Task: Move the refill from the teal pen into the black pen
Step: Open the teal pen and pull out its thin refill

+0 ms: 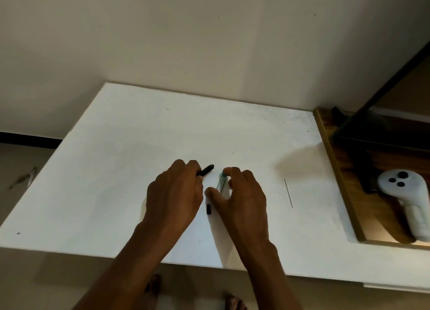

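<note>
teal pen (220, 181) lies on the white table (116, 170) under the right hand (242, 198), thumb and fingers half-curled around it, probably closing to pick it up; left hand (174, 193) clamps the black pen (206, 170), open end pointing right, guessing ready for the refill; small black cap (209, 209) lies between the hands

1 head-worn wide-angle camera looks forward and steeply down from above the near edge of a white table (116, 170), close over it, with the wall (186, 42) beyond and the floor below the table edge.
</note>
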